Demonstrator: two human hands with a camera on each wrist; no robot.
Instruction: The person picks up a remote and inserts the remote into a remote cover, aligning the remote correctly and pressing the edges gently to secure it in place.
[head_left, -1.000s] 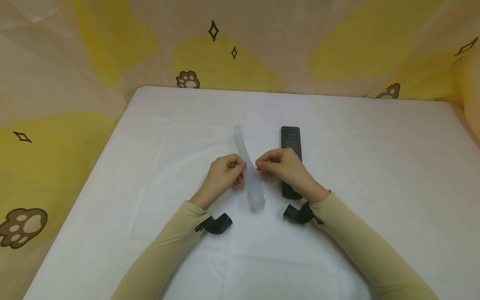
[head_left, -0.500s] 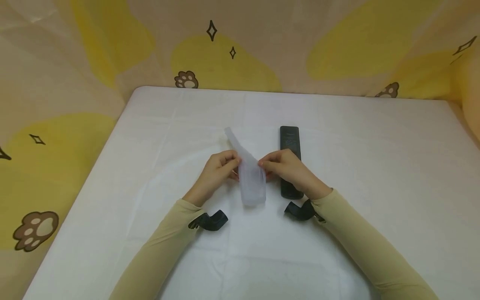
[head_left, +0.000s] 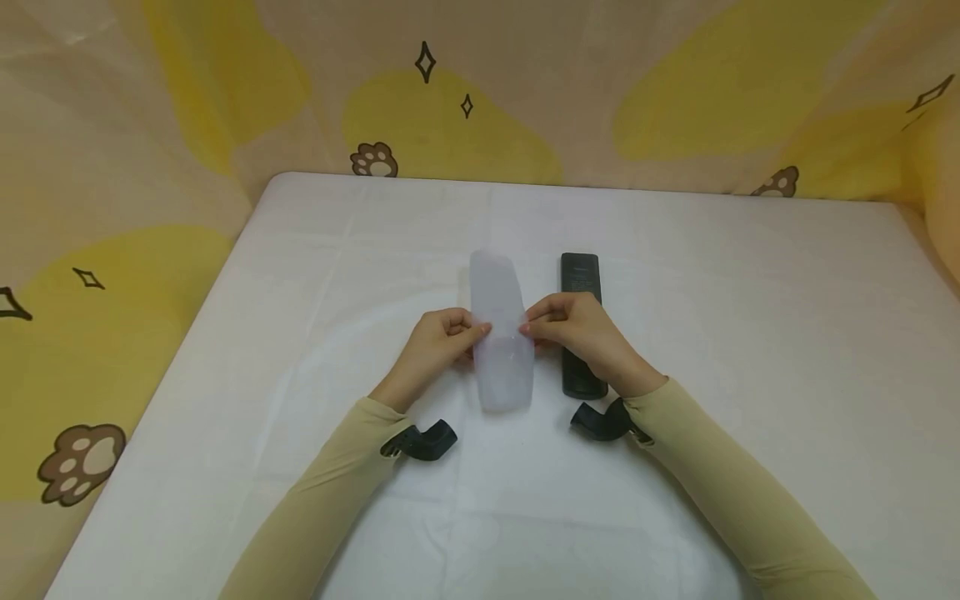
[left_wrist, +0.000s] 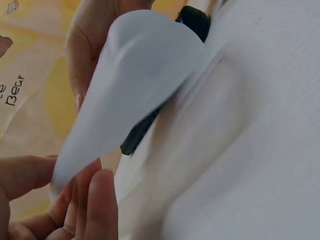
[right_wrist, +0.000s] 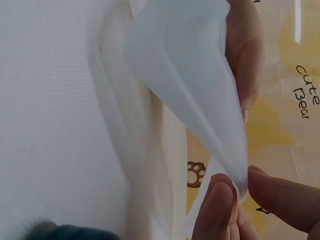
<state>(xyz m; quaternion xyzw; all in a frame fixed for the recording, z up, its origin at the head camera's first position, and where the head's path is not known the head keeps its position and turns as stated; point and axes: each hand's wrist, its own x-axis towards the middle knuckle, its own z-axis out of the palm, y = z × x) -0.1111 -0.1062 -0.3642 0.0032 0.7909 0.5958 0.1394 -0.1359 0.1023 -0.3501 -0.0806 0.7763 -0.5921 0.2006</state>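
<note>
A long, translucent whitish silicone remote cover (head_left: 501,371) stands above the middle of the table, its broad side facing the head camera. My left hand (head_left: 437,343) pinches its left edge between thumb and fingers. On the opposite edge, my right hand (head_left: 581,332) has the same kind of pinch. The cover looks soft and hollow in the right wrist view, where the right thumb (right_wrist: 280,197) presses its rim. Beneath the right hand lies a black remote control (head_left: 581,273), partly hidden by that hand. Part of the remote (left_wrist: 142,131) also shows behind the cover in the left wrist view.
A white cloth (head_left: 712,333) covers the table. Patterned yellow and beige fabric (head_left: 510,83) hangs behind it and along the left side. Black camera mounts (head_left: 427,440) stick out from both sleeves close to the tabletop.
The cover was edge-on and held by the left hand. The right hand has taken hold of its other edge, and the cover has turned and straightened to show its broad side. The remote has stayed put.
</note>
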